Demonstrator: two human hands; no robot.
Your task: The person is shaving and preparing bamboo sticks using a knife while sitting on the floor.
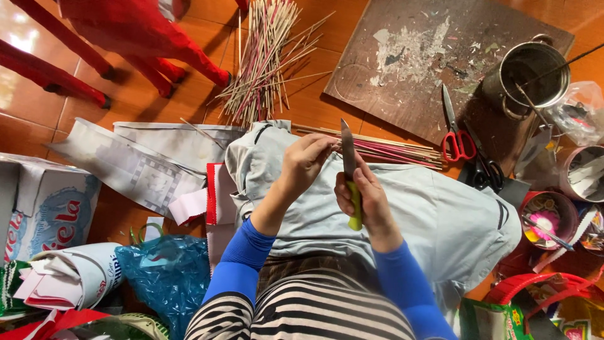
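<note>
Setting: polished orange tile floor (145,94), seen from above, crowded with craft materials; person seated, a grey cloth (440,214) spread over the lap.

Near, centre: two hands, both in blue sleeves. Right hand (368,201) has its fingers curled tight around the yellow-green handle of one knife (349,170), blade pointing to 12 o'clock. Left hand (305,164), at 9 o'clock of the blade, has fingertips pressed together in a pinch on one thin stick (331,144) that runs toward the blade edge. Stick too thin to follow further.

Near, 8 o'clock: one blue plastic bag (167,267), one roll of white paper (75,274), one printed carton (47,204). At 4 o'clock: one red basket (535,293).

Middle, 3 o'clock: two pairs of scissors, one red-handled (456,135), one black-handled (484,165); one small round tub with pink contents (546,220). One flat bundle of sticks (390,150) lies just beyond the hands, at the cloth's far edge.

Far, 12 o'clock: one fanned pile of sticks (264,63), individual count not readable. At 1 o'clock: one dark, scarred board (409,56) bearing one metal pot (528,75). At 10 o'clock: one red stool (132,31).
</note>
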